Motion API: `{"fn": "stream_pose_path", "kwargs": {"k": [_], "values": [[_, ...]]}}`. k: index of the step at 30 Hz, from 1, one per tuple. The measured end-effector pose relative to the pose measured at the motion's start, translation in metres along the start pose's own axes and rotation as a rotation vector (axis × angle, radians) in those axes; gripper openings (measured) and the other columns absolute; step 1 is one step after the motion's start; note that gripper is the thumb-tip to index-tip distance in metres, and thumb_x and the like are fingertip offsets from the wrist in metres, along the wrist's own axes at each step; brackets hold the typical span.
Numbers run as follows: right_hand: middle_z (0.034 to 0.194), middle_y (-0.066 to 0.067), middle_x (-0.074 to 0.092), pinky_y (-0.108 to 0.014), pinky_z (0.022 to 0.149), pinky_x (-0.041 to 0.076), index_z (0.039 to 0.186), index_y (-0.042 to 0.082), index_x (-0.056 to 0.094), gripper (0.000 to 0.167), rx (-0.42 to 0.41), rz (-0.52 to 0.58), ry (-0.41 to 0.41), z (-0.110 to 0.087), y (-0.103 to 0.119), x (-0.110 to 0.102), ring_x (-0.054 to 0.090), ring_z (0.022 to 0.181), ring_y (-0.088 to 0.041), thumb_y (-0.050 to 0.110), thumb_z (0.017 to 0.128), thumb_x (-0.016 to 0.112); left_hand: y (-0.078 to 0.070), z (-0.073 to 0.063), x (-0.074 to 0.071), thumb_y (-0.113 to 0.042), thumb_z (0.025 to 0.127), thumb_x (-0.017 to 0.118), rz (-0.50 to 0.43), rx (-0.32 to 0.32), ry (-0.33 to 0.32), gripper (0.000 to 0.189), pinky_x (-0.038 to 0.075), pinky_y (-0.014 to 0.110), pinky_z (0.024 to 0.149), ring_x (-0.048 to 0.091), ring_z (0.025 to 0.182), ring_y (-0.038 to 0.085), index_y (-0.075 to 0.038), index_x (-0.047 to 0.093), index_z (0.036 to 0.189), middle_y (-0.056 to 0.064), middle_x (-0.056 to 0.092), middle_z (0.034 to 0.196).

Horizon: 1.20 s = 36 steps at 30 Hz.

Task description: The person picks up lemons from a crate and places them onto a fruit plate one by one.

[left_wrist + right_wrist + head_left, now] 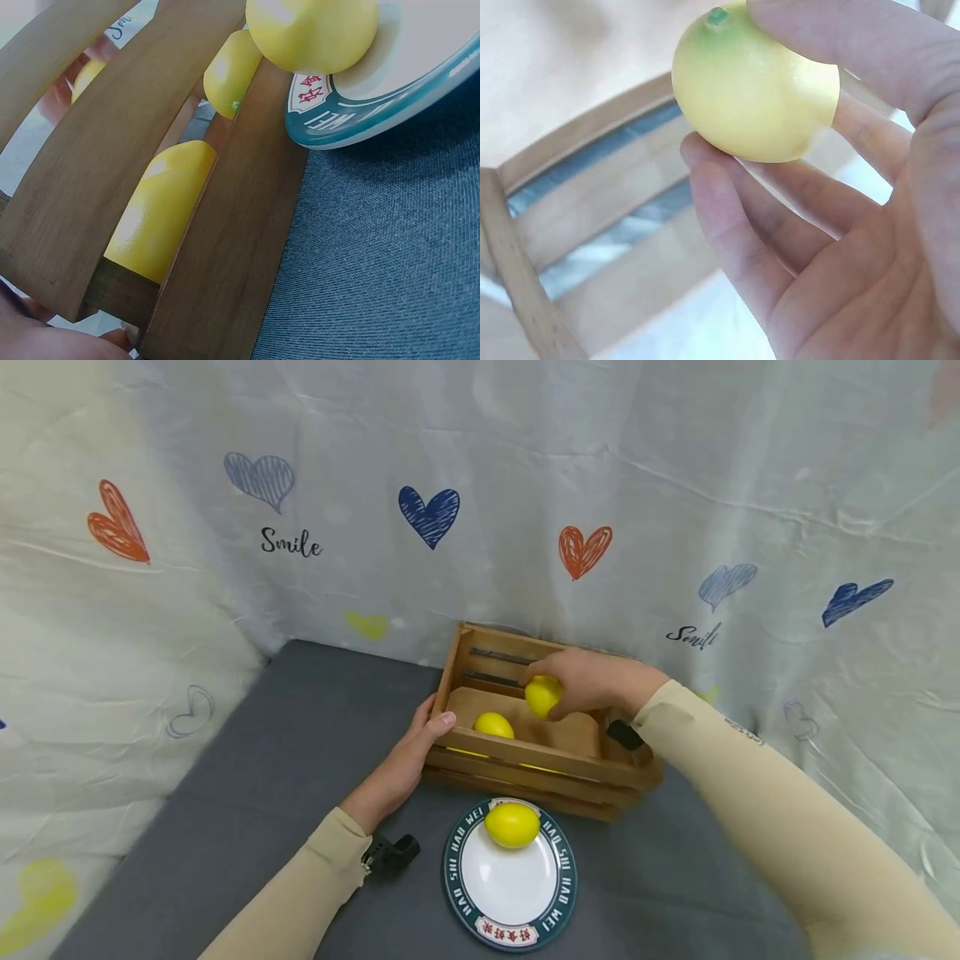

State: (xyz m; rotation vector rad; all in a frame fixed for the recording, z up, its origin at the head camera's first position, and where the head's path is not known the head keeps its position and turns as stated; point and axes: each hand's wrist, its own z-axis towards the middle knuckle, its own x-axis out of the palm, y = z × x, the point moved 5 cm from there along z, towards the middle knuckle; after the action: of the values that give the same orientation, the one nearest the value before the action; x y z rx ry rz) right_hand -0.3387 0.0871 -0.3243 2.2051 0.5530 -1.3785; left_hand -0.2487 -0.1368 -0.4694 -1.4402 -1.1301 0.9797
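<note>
My right hand point(588, 679) holds a yellow lemon point(543, 695) above the inside of a slatted wooden crate point(540, 755). In the right wrist view, thumb and fingertips grip this lemon point(754, 90), its green stem end showing. At the crate's left end, my left hand point(405, 764) grips the wall, thumb over the top edge. Another lemon point(493, 725) lies inside near the front. Through the front slats, the left wrist view shows lemons point(161, 210) low in the crate. Just in front, a white plate point(510, 893) with a green lettered rim carries one lemon point(512, 825).
A dark grey cloth point(300, 735) covers the table under the crate and plate. Close behind the crate hangs a pale curtain point(495, 460) printed with hearts. Each wrist wears a black camera, the left one point(392, 853) just left of the plate.
</note>
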Motion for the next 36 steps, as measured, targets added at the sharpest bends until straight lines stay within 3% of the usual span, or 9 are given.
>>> {"fn": "stream_pose_path", "kwargs": {"k": [7,12,17,21,25,29,36], "values": [[0.153,-0.007,0.063,-0.042,0.094,0.055,0.152,0.024,0.063,0.065,-0.032,0.014,-0.050,-0.041,0.009,-0.013,0.058,0.115,-0.028,0.013,0.092,0.083,-0.001,0.001,0.000,-0.064,0.102,0.047,0.008,-0.016,-0.012,0.094,0.002,0.072,0.131,0.007,0.165,0.040,-0.031,-0.002,0.174,0.009,-0.005,0.183],[0.149,-0.004,0.065,-0.043,0.096,0.056,0.150,0.027,0.065,0.065,-0.026,-0.016,-0.103,-0.069,0.014,-0.019,0.059,0.116,-0.027,0.013,0.090,0.085,0.000,0.001,-0.001,-0.065,0.102,0.047,0.025,-0.027,-0.023,0.095,0.000,0.073,0.131,0.005,0.165,0.041,-0.030,-0.003,0.174,0.009,-0.007,0.183],[0.146,0.000,0.065,-0.042,0.092,0.058,0.147,0.032,0.065,0.064,-0.003,-0.045,-0.124,-0.100,0.020,-0.017,0.061,0.112,-0.024,0.018,0.089,0.088,0.001,0.002,0.000,-0.067,0.102,0.046,0.033,-0.029,-0.013,0.096,-0.003,0.073,0.131,0.002,0.166,0.040,-0.030,-0.005,0.174,0.009,-0.009,0.183],[0.148,-0.001,0.064,-0.044,0.094,0.060,0.147,0.032,0.065,0.064,-0.029,-0.052,-0.140,-0.123,0.032,-0.011,0.063,0.113,-0.023,0.020,0.089,0.089,-0.001,0.003,0.002,-0.067,0.101,0.046,0.031,-0.031,-0.008,0.097,-0.005,0.073,0.130,0.000,0.166,0.040,-0.029,-0.006,0.174,0.009,-0.011,0.182],[0.146,0.001,0.064,-0.038,0.090,0.061,0.148,0.033,0.065,0.064,-0.065,-0.060,-0.135,-0.140,0.046,0.002,0.066,0.106,-0.019,0.020,0.089,0.089,-0.001,0.004,0.001,-0.068,0.101,0.045,0.033,-0.036,-0.006,0.098,-0.006,0.073,0.130,-0.001,0.167,0.039,-0.029,-0.007,0.174,0.009,-0.012,0.182],[0.145,0.003,0.063,-0.031,0.082,0.061,0.148,0.037,0.063,0.066,-0.071,-0.039,-0.079,-0.150,0.057,0.023,0.065,0.098,-0.014,0.021,0.090,0.090,-0.001,0.004,0.001,-0.067,0.102,0.045,0.039,-0.034,0.001,0.098,-0.007,0.073,0.130,-0.003,0.167,0.038,-0.029,-0.008,0.174,0.008,-0.013,0.182],[0.143,0.006,0.064,-0.036,0.091,0.062,0.145,0.036,0.065,0.064,-0.136,-0.023,-0.046,-0.151,0.062,0.067,0.067,0.110,-0.013,0.022,0.088,0.090,-0.002,0.003,0.002,-0.067,0.103,0.044,0.042,-0.024,0.010,0.097,-0.007,0.073,0.130,-0.004,0.167,0.038,-0.028,-0.008,0.174,0.008,-0.013,0.182]]}}
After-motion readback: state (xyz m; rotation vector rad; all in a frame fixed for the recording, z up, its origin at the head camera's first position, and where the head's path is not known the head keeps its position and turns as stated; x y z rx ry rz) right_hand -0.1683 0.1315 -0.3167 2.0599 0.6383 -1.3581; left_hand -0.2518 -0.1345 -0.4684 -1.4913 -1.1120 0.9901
